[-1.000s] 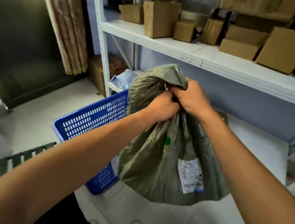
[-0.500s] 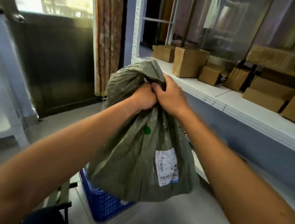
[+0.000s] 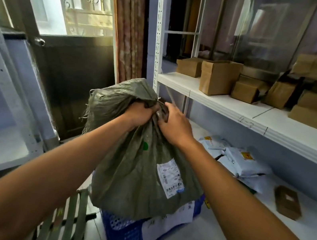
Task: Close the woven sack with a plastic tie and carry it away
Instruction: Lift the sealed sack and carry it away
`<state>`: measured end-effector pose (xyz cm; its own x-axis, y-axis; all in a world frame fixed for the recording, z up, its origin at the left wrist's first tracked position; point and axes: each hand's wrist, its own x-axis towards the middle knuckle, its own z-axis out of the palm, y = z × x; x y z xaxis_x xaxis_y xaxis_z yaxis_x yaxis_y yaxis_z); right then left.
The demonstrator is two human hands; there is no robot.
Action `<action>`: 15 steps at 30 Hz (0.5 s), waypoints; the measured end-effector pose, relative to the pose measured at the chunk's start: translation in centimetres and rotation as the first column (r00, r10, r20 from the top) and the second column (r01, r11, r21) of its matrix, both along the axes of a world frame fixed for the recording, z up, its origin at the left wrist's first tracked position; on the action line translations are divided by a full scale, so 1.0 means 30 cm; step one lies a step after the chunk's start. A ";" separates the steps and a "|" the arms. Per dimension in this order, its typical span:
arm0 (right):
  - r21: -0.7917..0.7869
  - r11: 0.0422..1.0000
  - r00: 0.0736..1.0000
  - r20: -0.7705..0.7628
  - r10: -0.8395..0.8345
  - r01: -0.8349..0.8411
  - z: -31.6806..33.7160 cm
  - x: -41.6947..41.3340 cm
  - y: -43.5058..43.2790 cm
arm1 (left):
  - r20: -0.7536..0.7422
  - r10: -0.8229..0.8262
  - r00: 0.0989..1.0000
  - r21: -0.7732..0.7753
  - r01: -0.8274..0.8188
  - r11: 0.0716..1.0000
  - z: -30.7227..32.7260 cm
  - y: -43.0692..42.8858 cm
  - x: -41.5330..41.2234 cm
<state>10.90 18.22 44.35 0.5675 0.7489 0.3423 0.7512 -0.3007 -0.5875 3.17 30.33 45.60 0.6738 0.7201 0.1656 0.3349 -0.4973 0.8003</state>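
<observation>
A grey-green woven sack point(image 3: 140, 175) with a white shipping label point(image 3: 170, 177) and a green dot hangs in the air in front of me. Its mouth is bunched into a neck at the top. My left hand point(image 3: 141, 112) grips that neck from the left. My right hand point(image 3: 175, 123) holds the neck from the right, fingers curled into the gathered cloth. A thin pale strip point(image 3: 170, 97), possibly the plastic tie, sticks up behind my right hand. Loose sack fabric flops over to the left above my left hand.
A blue plastic basket point(image 3: 129, 238) with parcels sits on the floor below the sack. White shelving point(image 3: 228, 108) on the right carries cardboard boxes above and white mail bags point(image 3: 245, 161) below. A green folding stool point(image 3: 65, 221) stands at lower left. A dark door point(image 3: 72, 76) is ahead.
The sack has stayed in both hands while my view swung left and up, from the basket toward the door. The basket now lies under the sack.
</observation>
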 end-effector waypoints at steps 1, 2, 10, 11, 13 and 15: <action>-0.045 0.999 0.999 -0.039 0.018 -0.020 -0.017 0.016 0.015 | -0.017 0.005 1.000 -0.003 -0.005 1.000 -0.005 0.011 0.008; -0.071 0.997 0.998 -0.064 0.027 -0.031 -0.032 0.030 0.028 | -0.030 0.008 1.000 -0.008 -0.008 1.000 -0.015 0.023 0.016; -0.173 0.984 0.980 -0.198 0.009 -0.044 -0.208 0.170 0.181 | -0.061 0.067 0.996 -0.118 -0.074 0.990 -0.217 0.107 0.108; -0.182 0.982 0.976 -0.220 0.001 -0.042 -0.243 0.183 0.193 | -0.064 0.071 0.995 -0.138 -0.080 0.987 -0.252 0.106 0.114; -0.202 0.978 0.958 -0.286 -0.013 -0.047 -0.327 0.206 0.217 | -0.094 0.085 0.992 -0.185 -0.101 0.978 -0.337 0.112 0.136; -0.217 0.975 0.938 -0.346 -0.024 -0.055 -0.410 0.230 0.236 | -0.108 0.108 0.988 -0.220 -0.129 0.967 -0.423 0.122 0.161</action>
